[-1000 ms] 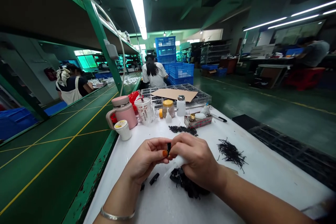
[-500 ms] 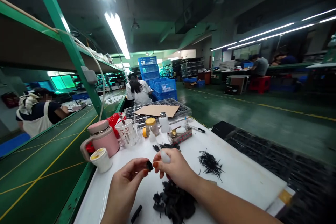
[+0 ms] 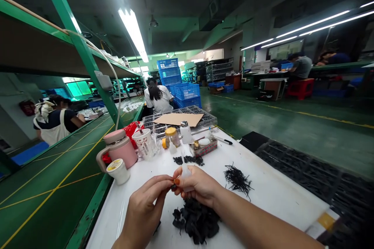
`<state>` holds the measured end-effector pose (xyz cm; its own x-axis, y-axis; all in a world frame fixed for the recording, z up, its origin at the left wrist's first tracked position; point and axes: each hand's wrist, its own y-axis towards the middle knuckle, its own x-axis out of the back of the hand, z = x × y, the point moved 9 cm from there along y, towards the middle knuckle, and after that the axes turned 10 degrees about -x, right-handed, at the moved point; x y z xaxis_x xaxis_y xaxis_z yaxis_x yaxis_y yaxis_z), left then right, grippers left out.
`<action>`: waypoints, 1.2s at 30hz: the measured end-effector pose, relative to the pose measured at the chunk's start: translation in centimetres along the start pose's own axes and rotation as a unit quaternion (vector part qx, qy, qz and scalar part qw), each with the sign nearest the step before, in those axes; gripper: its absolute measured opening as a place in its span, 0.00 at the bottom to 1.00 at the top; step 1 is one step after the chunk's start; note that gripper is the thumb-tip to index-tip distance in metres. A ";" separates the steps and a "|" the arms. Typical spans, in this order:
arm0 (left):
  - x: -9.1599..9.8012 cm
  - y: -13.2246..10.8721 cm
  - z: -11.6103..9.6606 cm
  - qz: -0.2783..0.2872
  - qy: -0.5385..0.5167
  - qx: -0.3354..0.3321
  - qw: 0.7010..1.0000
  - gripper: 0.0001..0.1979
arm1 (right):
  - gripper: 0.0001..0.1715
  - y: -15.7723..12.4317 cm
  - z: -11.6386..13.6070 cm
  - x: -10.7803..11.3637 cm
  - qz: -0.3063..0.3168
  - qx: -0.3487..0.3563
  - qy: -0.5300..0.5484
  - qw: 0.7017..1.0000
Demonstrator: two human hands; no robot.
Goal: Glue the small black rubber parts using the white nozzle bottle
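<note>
Over the desk (image 3: 277, 198), left fingers (image 3: 160, 181) pinch a black piece (image 3: 174, 188), right fingers (image 3: 179, 175) grip a dropper (image 3: 186, 177); black heap (image 3: 195, 221) near, strands (image 3: 237, 179) right

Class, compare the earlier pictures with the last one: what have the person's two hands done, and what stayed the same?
The left hand and right hand have moved together, closing the earlier gap. The right hand still holds the translucent dropper bottle, now more upright, nozzle up. The left fingertips still pinch the small black piece, now mostly hidden. Nothing was let go. The heap of black pieces, bundle of black strands and pink mug look unchanged.
</note>
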<state>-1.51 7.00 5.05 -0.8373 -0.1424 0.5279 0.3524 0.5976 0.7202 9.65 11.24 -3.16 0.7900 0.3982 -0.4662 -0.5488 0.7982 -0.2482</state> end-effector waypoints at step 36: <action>-3.2 -3.2 7.1 -0.080 -0.382 0.395 0.832 0.11 | 0.31 -4.3 6.5 2.2 -0.191 0.141 -0.332 0.913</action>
<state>-2.99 11.13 -2.17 -0.9746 0.0922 -0.2040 0.0786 0.9942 0.0737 15.58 11.60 2.42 0.9518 0.1788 0.2493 -0.1813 0.9833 -0.0134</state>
